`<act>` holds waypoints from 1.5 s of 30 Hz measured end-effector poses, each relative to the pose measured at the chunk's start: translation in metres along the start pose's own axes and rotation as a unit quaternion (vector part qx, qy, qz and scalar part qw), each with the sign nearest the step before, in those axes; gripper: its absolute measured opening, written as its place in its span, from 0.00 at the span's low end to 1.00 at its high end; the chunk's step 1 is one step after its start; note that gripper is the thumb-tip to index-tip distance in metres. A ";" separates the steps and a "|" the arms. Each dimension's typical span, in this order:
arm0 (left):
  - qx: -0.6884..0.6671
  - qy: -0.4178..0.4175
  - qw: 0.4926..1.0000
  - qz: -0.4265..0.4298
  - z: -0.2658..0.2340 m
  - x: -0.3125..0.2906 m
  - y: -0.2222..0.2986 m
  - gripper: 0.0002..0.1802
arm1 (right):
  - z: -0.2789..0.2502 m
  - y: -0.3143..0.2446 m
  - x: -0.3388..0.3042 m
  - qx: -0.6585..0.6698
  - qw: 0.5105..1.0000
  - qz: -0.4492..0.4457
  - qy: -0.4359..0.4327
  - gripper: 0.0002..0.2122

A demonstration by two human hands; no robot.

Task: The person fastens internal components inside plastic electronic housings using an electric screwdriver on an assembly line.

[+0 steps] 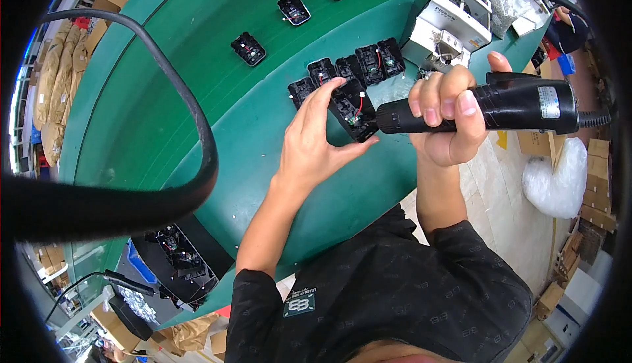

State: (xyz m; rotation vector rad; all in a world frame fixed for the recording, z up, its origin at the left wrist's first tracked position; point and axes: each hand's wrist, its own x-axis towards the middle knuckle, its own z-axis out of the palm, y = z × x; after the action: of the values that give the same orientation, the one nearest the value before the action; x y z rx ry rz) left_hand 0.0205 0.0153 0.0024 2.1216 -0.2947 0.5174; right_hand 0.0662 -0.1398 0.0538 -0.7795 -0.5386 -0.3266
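Note:
My left hand [309, 132] grips a black plastic housing [353, 109] by its sides, tilted up off the table. Inside the housing show a small green circuit board and a red wire. My right hand [451, 109] is wrapped round a black electric screwdriver [526, 105], held level with its nose pointing left. The screwdriver's tip meets the lower right part of the housing; the bit itself is hidden. Just beyond my hands, several similar black housings [370, 65] lie in a row on the green table [257, 172], some with red wires.
More black housings [293, 10] lie spaced out on the green conveyor belt [197, 40]. A white metal machine [454, 17] stands at the far right. A thick black cable [197, 119] arches across the left. A dark bin of parts [181, 257] sits at the near left.

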 end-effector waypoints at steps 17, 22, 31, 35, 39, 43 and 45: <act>-0.191 -0.236 0.949 0.088 -0.010 -0.008 0.000 0.46 | -0.016 -0.018 0.010 0.107 0.993 -0.055 0.006 0.24; -0.200 -0.204 0.954 0.087 -0.009 -0.007 0.004 0.47 | -0.006 -0.023 0.009 0.040 0.998 -0.039 -0.015 0.17; -0.157 -0.212 0.958 0.114 -0.023 -0.001 0.006 0.44 | -0.011 -0.026 0.009 0.050 0.996 -0.039 -0.058 0.20; -0.145 -0.215 0.959 0.116 -0.026 -0.001 0.007 0.43 | -0.010 -0.025 0.009 0.062 0.994 -0.038 -0.083 0.20; -0.144 -0.225 0.957 0.115 -0.026 0.000 0.009 0.44 | -0.009 -0.025 0.009 0.063 0.993 -0.030 -0.091 0.21; -0.147 -0.224 0.957 0.113 -0.025 -0.002 0.008 0.44 | -0.010 -0.025 0.009 0.066 0.993 -0.027 -0.096 0.21; -0.153 -0.221 0.957 0.112 -0.024 -0.002 0.007 0.44 | -0.009 -0.024 0.009 0.068 0.993 -0.027 -0.095 0.21</act>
State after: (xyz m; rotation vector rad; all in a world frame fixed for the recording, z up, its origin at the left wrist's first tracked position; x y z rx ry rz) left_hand 0.0097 0.0315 0.0181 1.8874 -0.8225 0.1038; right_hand 0.0656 -0.1633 0.0676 -0.6686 -0.7549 -0.2640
